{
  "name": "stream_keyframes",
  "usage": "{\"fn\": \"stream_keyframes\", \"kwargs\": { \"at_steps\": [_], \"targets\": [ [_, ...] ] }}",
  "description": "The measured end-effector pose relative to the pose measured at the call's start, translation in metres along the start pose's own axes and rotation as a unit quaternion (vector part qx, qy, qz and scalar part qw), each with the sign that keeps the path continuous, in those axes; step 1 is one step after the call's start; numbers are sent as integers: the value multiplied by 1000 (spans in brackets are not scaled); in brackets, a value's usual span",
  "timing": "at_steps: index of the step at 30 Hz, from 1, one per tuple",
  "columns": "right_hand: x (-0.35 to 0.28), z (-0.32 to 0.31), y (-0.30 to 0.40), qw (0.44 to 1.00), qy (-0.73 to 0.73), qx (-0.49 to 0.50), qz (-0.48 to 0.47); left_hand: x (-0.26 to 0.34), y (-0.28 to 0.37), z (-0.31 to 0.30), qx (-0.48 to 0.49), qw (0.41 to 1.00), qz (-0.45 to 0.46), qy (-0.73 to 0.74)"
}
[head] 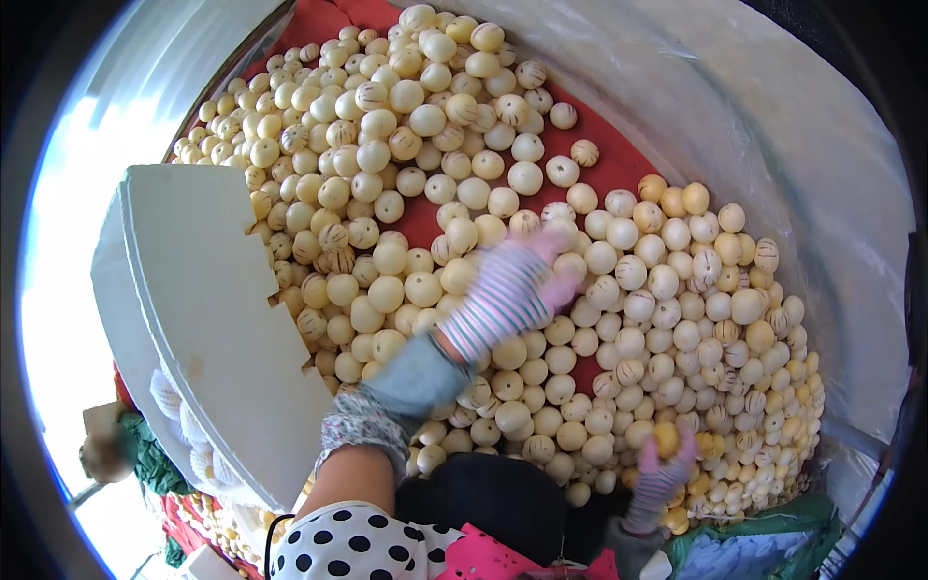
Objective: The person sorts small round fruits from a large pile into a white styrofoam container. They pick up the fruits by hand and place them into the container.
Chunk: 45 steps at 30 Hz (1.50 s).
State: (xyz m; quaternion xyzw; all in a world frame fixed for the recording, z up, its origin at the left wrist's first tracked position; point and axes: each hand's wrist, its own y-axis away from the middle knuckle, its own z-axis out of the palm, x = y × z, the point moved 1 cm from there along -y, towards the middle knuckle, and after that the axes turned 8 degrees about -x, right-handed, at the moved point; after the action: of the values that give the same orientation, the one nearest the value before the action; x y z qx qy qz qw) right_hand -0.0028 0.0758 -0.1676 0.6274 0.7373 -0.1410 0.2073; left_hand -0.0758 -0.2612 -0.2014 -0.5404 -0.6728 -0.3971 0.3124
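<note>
A large heap of cream-coloured pepino melons (424, 288), many with purple streaks, lies on a red cloth (605, 145). My left hand (507, 290), in a pink glove with grey-green stripes, reaches across the middle of the heap. It is blurred, its fingers spread around a pale melon; whether they grip it is unclear. Lower right, my right hand (661, 478), in a similar striped glove, has its fingers around a deeper yellow pepino melon (665, 439) at the near edge of the heap.
A white foam box (210, 290) with a notched edge stands at the left; white foam net sleeves (190, 420) show beside it. Whitish plastic sheeting (725, 109) rises along the far right. Green and blue bags (754, 544) lie lower right. A person's head (107, 453) appears blurred at the far left.
</note>
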Motion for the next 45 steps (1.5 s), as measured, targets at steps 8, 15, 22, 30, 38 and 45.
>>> {"fn": "stream_keyframes", "kwargs": {
  "at_steps": [8,15,22,30,38,45],
  "targets": [
    [131,-108,24,853,382,-164,315,-122,-75,-187,287,868,-127,-385],
    [-9,-4,-87,974,179,-103,-96,-123,-35,-180,190,879,-298,-319],
    [-195,113,-243,912,92,-180,-356,-127,-17,-157,235,931,-104,-261],
    [-306,236,-334,838,250,-182,-450,-135,-60,-129,187,905,-268,-271],
    [-233,200,-246,697,-564,-442,0,-62,-14,-56,261,840,-54,473],
    [-144,125,-162,892,-423,-151,-43,-4,26,54,99,948,123,277]
  ]
}}
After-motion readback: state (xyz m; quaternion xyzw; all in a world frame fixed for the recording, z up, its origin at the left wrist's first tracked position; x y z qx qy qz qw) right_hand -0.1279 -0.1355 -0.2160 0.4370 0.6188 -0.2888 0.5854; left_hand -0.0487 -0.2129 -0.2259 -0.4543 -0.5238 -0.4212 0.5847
